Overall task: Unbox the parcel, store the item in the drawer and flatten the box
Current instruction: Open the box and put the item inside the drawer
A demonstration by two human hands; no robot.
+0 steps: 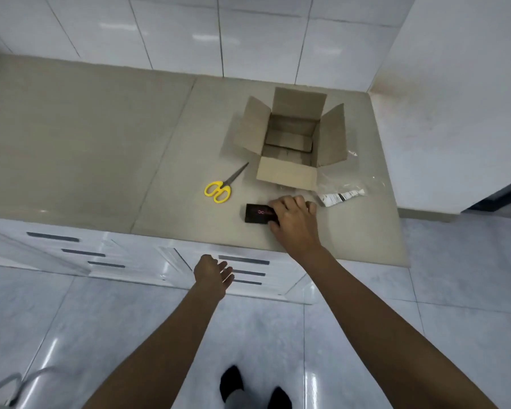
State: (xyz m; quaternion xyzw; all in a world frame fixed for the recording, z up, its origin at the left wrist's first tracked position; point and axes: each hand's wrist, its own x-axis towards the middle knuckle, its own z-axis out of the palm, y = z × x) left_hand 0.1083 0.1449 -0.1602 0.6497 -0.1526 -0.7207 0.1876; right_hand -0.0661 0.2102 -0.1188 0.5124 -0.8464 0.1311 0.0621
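The item [258, 213], a small black pack, is gripped at its right end by the right hand [292, 219] on the surface [101, 143], just in front of the open box [289, 143]. The left hand [214, 274] is held open, empty, before the drawers [245, 270] below.

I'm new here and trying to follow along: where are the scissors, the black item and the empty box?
scissors [218, 190]: head view, on the yellow handles.
black item [257, 213]: head view, on its top face, left of the right hand's fingers.
box [286, 174]: head view, on its near flap.
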